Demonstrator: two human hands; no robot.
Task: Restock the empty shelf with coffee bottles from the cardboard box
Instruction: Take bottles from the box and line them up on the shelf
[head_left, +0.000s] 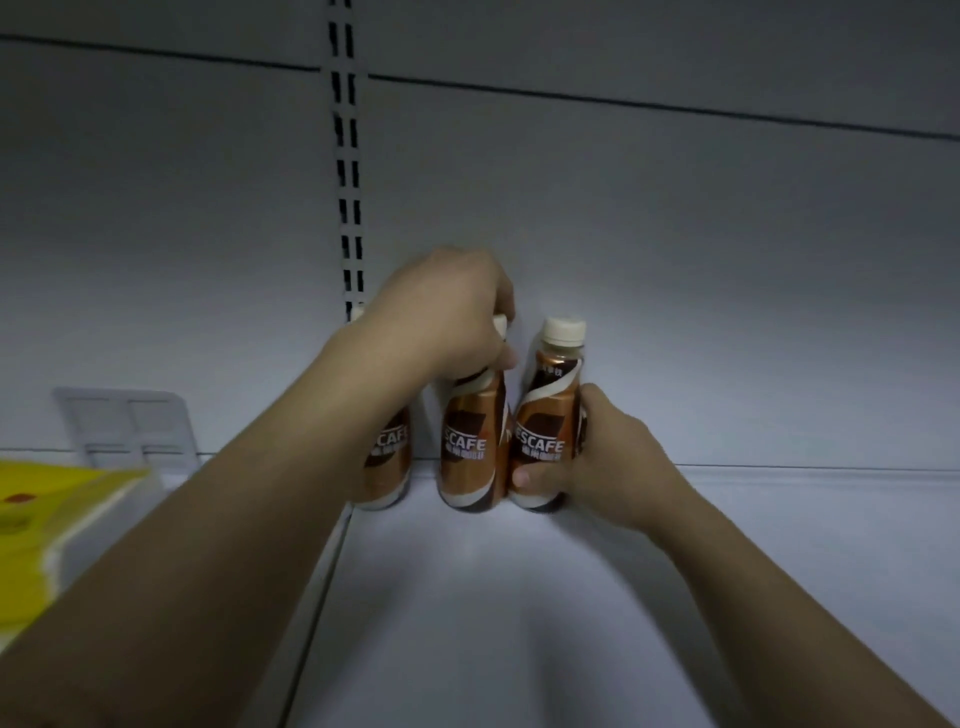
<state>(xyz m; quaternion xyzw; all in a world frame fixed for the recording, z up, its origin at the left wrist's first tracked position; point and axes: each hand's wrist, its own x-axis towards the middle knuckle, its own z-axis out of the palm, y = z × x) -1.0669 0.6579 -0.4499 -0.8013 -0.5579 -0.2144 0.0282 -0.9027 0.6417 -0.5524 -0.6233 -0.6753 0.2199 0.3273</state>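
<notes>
Three brown coffee bottles with white caps stand upright at the back of the white shelf (519, 597). My left hand (447, 317) grips the top of the middle bottle (470, 452) from above, hiding its cap. My right hand (602, 462) wraps the lower body of the right bottle (548, 426), whose cap shows. The left bottle (389, 462) stands behind my left forearm, mostly hidden. The middle and right bottles touch each other. The cardboard box is out of view.
A slotted upright (347, 171) runs down the white back panel. Yellow packages (47, 525) lie on the neighbouring shelf at the left, beside a white plastic divider (130, 431). Bare shelf surface extends to the right and toward me.
</notes>
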